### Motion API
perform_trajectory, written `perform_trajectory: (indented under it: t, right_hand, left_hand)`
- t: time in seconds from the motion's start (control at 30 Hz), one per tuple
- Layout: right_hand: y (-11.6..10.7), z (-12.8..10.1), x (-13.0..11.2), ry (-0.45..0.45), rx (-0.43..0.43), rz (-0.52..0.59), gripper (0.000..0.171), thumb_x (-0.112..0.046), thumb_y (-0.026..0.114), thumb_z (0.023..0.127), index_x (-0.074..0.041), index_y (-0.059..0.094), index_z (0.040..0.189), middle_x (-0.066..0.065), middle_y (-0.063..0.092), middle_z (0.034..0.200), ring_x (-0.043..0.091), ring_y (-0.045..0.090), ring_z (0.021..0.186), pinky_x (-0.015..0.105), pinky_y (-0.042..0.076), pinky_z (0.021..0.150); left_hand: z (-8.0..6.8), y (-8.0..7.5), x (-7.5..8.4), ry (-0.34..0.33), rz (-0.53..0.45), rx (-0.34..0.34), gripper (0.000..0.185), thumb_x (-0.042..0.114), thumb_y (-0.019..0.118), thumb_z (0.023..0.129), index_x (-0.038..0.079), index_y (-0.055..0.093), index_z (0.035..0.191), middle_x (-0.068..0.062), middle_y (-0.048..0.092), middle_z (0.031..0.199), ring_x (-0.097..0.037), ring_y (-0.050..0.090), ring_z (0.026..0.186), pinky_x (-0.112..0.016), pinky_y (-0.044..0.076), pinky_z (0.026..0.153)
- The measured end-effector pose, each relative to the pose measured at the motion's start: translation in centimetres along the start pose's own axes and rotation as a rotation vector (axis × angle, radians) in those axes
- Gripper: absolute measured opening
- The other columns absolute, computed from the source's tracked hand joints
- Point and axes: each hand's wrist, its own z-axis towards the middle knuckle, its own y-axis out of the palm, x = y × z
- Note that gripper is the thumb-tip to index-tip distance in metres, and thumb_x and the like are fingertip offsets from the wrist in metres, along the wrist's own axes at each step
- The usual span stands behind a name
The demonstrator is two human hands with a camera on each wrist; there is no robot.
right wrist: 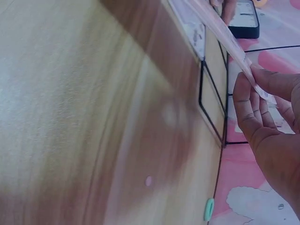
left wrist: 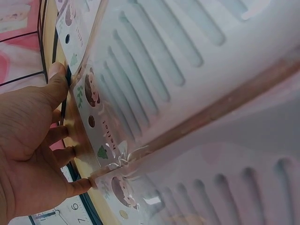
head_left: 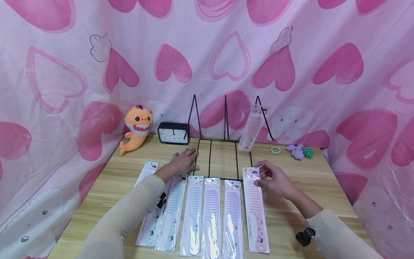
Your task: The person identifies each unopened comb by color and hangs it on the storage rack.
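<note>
Several packaged combs (head_left: 200, 212) lie side by side on the wooden table (head_left: 323, 190). At the right end of the row, my right hand (head_left: 261, 173) pinches the top edge of a pink comb package (head_left: 256, 212). In the right wrist view the thumb and fingers (right wrist: 255, 101) grip that thin package edge (right wrist: 224, 38). My left hand (head_left: 193, 159) lies flat on the table, fingers straight, by the front left corner of a black wire rack (head_left: 223, 158). The left wrist view shows this hand (left wrist: 70, 140) beside the tops of pale comb packages (left wrist: 154, 79). One more packaged comb (head_left: 252, 131) hangs on the rack.
An orange shark plush (head_left: 137, 127) and a black clock (head_left: 173, 133) stand at the back left. A green hair ring (head_left: 275, 150) and small purple and green toys (head_left: 297, 151) lie at the back right. Pink heart cloth (head_left: 226, 54) encloses the table.
</note>
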Motion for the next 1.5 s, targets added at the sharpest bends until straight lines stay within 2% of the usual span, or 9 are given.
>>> perform_trajectory:
  t: [0.13,0.3,0.43,0.53,0.67,0.8,1.07,1.33,1.5]
  right_hand:
    - [-0.5,-0.1,-0.6,-0.034,0.03,-0.001,0.057,0.002,0.086,0.092,-0.008,0.063,0.143,0.015,0.071,0.117,0.024,0.066,0.1,0.026,0.059,0.085]
    - [-1.3,-0.2,-1.5,-0.085,0.092,0.024,0.052,0.004,0.084,0.094,-0.005,0.065,0.142,0.017,0.074,0.119,0.023,0.069,0.1,0.021,0.061,0.087]
    - [-1.8,-0.4,-2.5,-0.085,0.137,0.048,0.046,0.002,0.081,0.098,-0.009,0.066,0.14,0.018,0.072,0.116,0.022,0.068,0.099,0.022,0.065,0.079]
    - [-2.2,-0.5,-3.3,-0.121,0.178,0.077,0.043,0.002,0.079,0.099,-0.009,0.067,0.139,0.018,0.069,0.113,0.018,0.068,0.096,0.025,0.066,0.072]
    - [-2.8,-0.8,-4.2,-0.183,0.243,0.073,0.042,0.004,0.078,0.099,-0.006,0.066,0.139,0.016,0.068,0.113,0.01,0.068,0.095,0.023,0.066,0.074]
    - [-3.4,-1.2,-5.0,-0.228,0.294,0.071,0.043,0.01,0.077,0.098,-0.003,0.064,0.137,0.009,0.066,0.118,0.009,0.065,0.098,0.017,0.065,0.078]
    - [-4.9,-2.0,-6.5,-0.306,0.331,0.141,0.042,0.015,0.072,0.099,0.002,0.063,0.137,-0.007,0.065,0.118,0.009,0.064,0.099,0.016,0.065,0.081]
    - [-5.9,-1.8,-7.3,-0.479,0.351,0.338,0.041,0.029,0.067,0.092,0.016,0.058,0.131,-0.005,0.069,0.118,0.007,0.067,0.098,0.015,0.064,0.077]
    - [-6.1,-1.8,-8.0,-0.506,0.391,0.327,0.042,0.03,0.067,0.091,0.017,0.059,0.13,-0.005,0.07,0.117,0.007,0.068,0.096,0.014,0.064,0.078]
  left_hand:
    - [-0.1,0.1,0.1,0.006,-0.011,-0.002,0.083,0.054,0.058,0.112,0.014,0.026,0.177,-0.011,0.017,0.187,-0.039,0.012,0.174,-0.077,0.018,0.135]
    - [-0.2,0.0,0.2,0.015,-0.01,-0.001,0.08,0.051,0.058,0.113,0.013,0.027,0.177,-0.012,0.018,0.187,-0.04,0.014,0.174,-0.078,0.02,0.133]
    - [-0.2,-0.2,0.1,0.009,-0.015,-0.008,0.081,0.05,0.058,0.113,0.013,0.025,0.177,-0.012,0.016,0.187,-0.04,0.013,0.174,-0.077,0.019,0.134]
    - [0.2,0.0,-0.2,0.001,-0.03,-0.015,0.082,0.052,0.058,0.113,0.016,0.023,0.178,-0.01,0.013,0.188,-0.038,0.009,0.175,-0.076,0.016,0.136]
    - [0.3,0.1,-0.2,0.007,-0.022,-0.007,0.082,0.054,0.057,0.113,0.016,0.024,0.178,-0.01,0.014,0.188,-0.037,0.01,0.175,-0.076,0.017,0.135]
    - [-0.1,0.0,0.0,0.011,0.005,-0.002,0.081,0.053,0.056,0.113,0.015,0.025,0.177,-0.011,0.015,0.188,-0.038,0.013,0.174,-0.076,0.019,0.134]
    - [-0.3,-0.2,0.1,0.013,-0.008,0.001,0.08,0.051,0.057,0.114,0.014,0.025,0.177,-0.012,0.016,0.187,-0.039,0.012,0.174,-0.077,0.019,0.134]
    - [-0.4,-0.3,0.2,0.011,-0.008,-0.001,0.08,0.05,0.057,0.114,0.013,0.025,0.177,-0.012,0.016,0.187,-0.039,0.013,0.174,-0.077,0.02,0.134]
    - [-0.2,-0.4,0.3,0.014,-0.007,0.0,0.079,0.049,0.058,0.114,0.012,0.027,0.176,-0.013,0.018,0.187,-0.04,0.014,0.174,-0.078,0.021,0.133]
